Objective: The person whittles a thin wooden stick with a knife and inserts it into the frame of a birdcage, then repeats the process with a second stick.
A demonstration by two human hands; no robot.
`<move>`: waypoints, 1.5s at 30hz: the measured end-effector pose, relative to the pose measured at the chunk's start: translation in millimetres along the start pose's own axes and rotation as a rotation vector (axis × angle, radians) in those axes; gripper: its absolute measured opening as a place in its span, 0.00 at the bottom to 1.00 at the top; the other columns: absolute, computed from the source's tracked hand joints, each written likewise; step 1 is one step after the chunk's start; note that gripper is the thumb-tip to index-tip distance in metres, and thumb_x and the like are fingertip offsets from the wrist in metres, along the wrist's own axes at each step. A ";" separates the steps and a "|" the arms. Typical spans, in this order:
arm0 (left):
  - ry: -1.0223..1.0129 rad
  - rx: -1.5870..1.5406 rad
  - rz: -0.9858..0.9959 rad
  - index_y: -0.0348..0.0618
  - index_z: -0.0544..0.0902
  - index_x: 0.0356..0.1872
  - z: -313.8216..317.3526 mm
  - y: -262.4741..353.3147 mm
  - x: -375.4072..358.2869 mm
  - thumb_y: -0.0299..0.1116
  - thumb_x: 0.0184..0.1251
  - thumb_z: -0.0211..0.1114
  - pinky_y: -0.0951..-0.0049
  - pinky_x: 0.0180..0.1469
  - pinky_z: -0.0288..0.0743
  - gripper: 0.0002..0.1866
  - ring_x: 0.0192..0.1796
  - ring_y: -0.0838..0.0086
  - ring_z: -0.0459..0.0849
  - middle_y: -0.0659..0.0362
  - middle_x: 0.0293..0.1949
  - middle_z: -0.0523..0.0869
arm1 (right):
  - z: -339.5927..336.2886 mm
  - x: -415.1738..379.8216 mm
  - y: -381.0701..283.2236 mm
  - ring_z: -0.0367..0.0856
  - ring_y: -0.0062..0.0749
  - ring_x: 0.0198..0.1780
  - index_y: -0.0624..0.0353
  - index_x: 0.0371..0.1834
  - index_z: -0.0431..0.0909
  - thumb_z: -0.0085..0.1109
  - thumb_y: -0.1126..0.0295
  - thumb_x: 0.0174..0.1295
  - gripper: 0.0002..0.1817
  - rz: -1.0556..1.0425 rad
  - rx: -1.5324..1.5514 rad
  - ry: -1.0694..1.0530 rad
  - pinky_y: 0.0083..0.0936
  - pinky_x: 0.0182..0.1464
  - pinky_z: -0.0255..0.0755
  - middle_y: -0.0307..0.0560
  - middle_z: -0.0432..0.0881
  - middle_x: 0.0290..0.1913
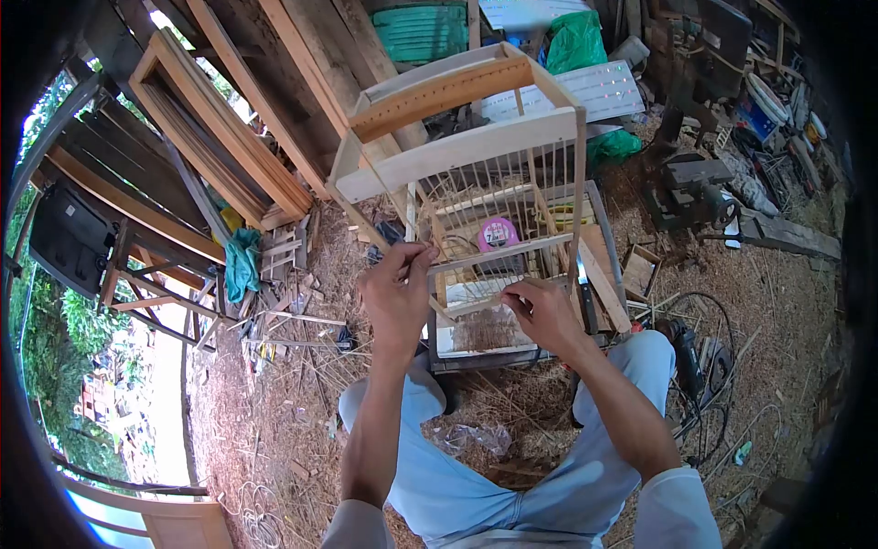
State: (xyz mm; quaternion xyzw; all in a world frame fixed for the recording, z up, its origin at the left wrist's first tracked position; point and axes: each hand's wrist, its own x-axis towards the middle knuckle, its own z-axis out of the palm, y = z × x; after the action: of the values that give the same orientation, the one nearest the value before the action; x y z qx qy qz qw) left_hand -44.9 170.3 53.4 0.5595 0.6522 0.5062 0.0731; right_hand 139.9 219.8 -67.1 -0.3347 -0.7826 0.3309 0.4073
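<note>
A wooden cage frame [457,156] with thin upright bars stands tilted in front of me, between my knees. My left hand [395,288] is closed at the left end of its near rail [512,249], thumb and fingers together on the frame. Just below that rail, to the right, my right hand [547,316] is closed in a pinch; whatever is between its fingertips is too small to make out. Behind the bars lies a pink tape measure [497,234]. Under the frame is a low work stand [485,363] with a brown-stained pale surface.
Wood shavings and thin sticks cover the ground. To the right are a knife [586,297], a small wooden box [641,272] and a corded power tool [686,352]. Wooden frames [219,128] lean at the upper left. A metal machine [690,188] stands at the right.
</note>
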 end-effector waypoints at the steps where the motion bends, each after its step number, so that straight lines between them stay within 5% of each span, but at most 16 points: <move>1: -0.001 0.000 0.011 0.31 0.83 0.35 0.3 -0.1 -0.4 0.23 0.62 0.66 0.76 0.41 0.79 0.05 0.36 0.75 0.86 0.53 0.32 0.88 | 0.4 -0.1 0.3 0.81 0.50 0.35 0.62 0.35 0.81 0.61 0.76 0.56 0.05 0.005 -0.002 0.003 0.41 0.36 0.74 0.53 0.82 0.33; 9: -0.009 0.033 0.074 0.32 0.83 0.34 3.8 -0.1 -6.1 0.22 0.61 0.66 0.77 0.40 0.80 0.04 0.37 0.75 0.87 0.53 0.31 0.88 | -1.9 -3.0 -3.9 0.81 0.51 0.33 0.62 0.34 0.81 0.61 0.75 0.55 0.05 0.031 -0.033 0.023 0.41 0.35 0.75 0.54 0.82 0.32; 16: 0.129 0.027 0.261 0.36 0.83 0.34 2.9 -15.5 4.3 0.21 0.59 0.66 0.76 0.33 0.77 0.03 0.30 0.74 0.86 0.54 0.31 0.87 | 15.3 -11.0 -0.1 0.79 0.42 0.43 0.56 0.42 0.77 0.58 0.76 0.48 0.15 -0.200 -0.414 0.067 0.38 0.43 0.73 0.45 0.80 0.40; 24: 0.276 -0.305 0.149 0.31 0.80 0.32 23.3 -37.0 -4.3 0.16 0.62 0.59 0.76 0.35 0.78 0.03 0.33 0.71 0.86 0.52 0.31 0.85 | 19.4 -11.2 -3.4 0.79 0.40 0.44 0.54 0.40 0.79 0.57 0.71 0.52 0.11 -0.138 -0.547 0.063 0.43 0.50 0.66 0.42 0.81 0.38; 26: 0.189 -0.278 0.229 0.31 0.76 0.40 23.4 -34.8 -5.4 0.19 0.69 0.55 0.71 0.41 0.82 0.03 0.35 0.72 0.85 0.53 0.33 0.81 | 22.1 -7.1 -2.3 0.78 0.39 0.43 0.54 0.39 0.80 0.58 0.70 0.52 0.10 -0.178 -0.595 0.076 0.44 0.51 0.64 0.42 0.81 0.37; 28: 0.334 -0.433 0.065 0.33 0.75 0.42 19.1 -26.8 -4.1 0.21 0.69 0.56 0.73 0.38 0.82 0.04 0.31 0.74 0.83 0.54 0.32 0.80 | 27.1 -8.7 2.6 0.78 0.39 0.42 0.54 0.38 0.80 0.59 0.71 0.52 0.10 -0.152 -0.575 0.046 0.44 0.52 0.63 0.42 0.82 0.37; 29: 0.411 -0.132 0.256 0.35 0.74 0.42 13.0 -23.2 10.8 0.23 0.70 0.56 0.74 0.34 0.80 0.04 0.27 0.76 0.80 0.54 0.32 0.79 | 28.6 -8.6 3.3 0.78 0.39 0.42 0.55 0.39 0.80 0.60 0.71 0.51 0.10 -0.132 -0.566 0.054 0.44 0.52 0.63 0.43 0.82 0.36; 32: 0.268 -0.326 0.279 0.33 0.76 0.37 6.6 -2.7 17.3 0.19 0.68 0.56 0.78 0.33 0.78 0.02 0.32 0.76 0.84 0.54 0.32 0.83 | 27.3 -8.2 5.0 0.78 0.39 0.42 0.55 0.40 0.79 0.61 0.71 0.51 0.12 -0.164 -0.556 0.034 0.45 0.51 0.63 0.43 0.81 0.36; 37: 0.284 -0.545 0.039 0.38 0.78 0.38 -7.1 -2.7 4.2 0.30 0.71 0.59 0.75 0.39 0.79 0.05 0.33 0.76 0.84 0.56 0.32 0.84 | 21.4 -9.0 9.8 0.77 0.39 0.37 0.53 0.38 0.79 0.59 0.76 0.54 0.08 -0.320 -0.531 0.105 0.40 0.46 0.65 0.42 0.79 0.29; 42: 0.229 -0.757 -0.071 0.35 0.78 0.40 -2.5 -12.4 -26.3 0.28 0.69 0.60 0.75 0.39 0.80 0.06 0.34 0.75 0.84 0.56 0.31 0.85 | -0.1 -16.2 9.6 0.77 0.42 0.42 0.56 0.43 0.78 0.61 0.76 0.51 0.14 -0.402 -0.507 0.115 0.41 0.45 0.67 0.46 0.79 0.33; 45: 0.180 -0.751 -0.118 0.33 0.78 0.41 -12.7 -8.2 -43.2 0.29 0.70 0.60 0.75 0.39 0.80 0.08 0.34 0.74 0.85 0.55 0.33 0.85 | -19.0 -21.8 19.1 0.76 0.46 0.41 0.59 0.42 0.76 0.58 0.80 0.50 0.14 -0.294 -0.390 0.300 0.40 0.41 0.68 0.49 0.77 0.34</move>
State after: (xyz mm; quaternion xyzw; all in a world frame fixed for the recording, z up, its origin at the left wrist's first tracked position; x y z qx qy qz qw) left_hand -42.9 129.3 33.0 0.4086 0.4563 0.7518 0.2443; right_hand 170.8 217.8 -82.8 -0.3347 -0.8027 0.0584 0.4901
